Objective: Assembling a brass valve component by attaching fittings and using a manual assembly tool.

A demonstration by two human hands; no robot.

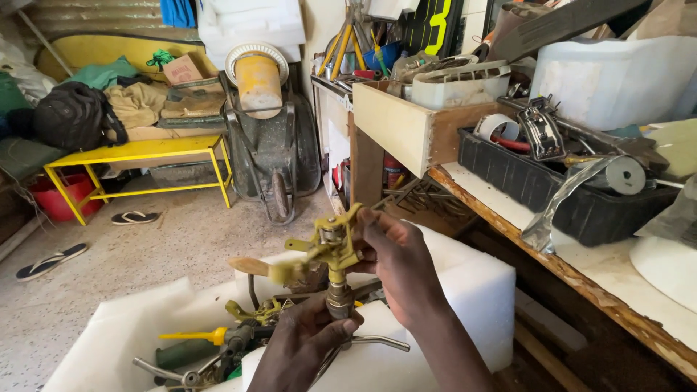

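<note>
Nearest the camera, at six o'clock, the left hand comes up from below and closes its fingers around the threaded base of a brass sprinkler head, holding it upright. Just above, the right hand wraps narrowly over the top of the sprinkler, its fingertips on the swinging arm and spring at the head's upper end. The sprinkler sits in mid-air at the centre of the view, above a block of white foam.

This looks like an inspection or adjustment of the sprinkler's upper mechanism, one hand steadying while the other works the arm. A further move seems to call for a firm hold at the base and a light, precise touch on the small top parts.

At seven o'clock, below the hands, a heap of tools lies in the foam. At three o'clock a wooden workbench carries a black tray. Farther off, at eleven o'clock, stands a yellow bench; at twelve o'clock a wheelbarrow leans upright.
</note>
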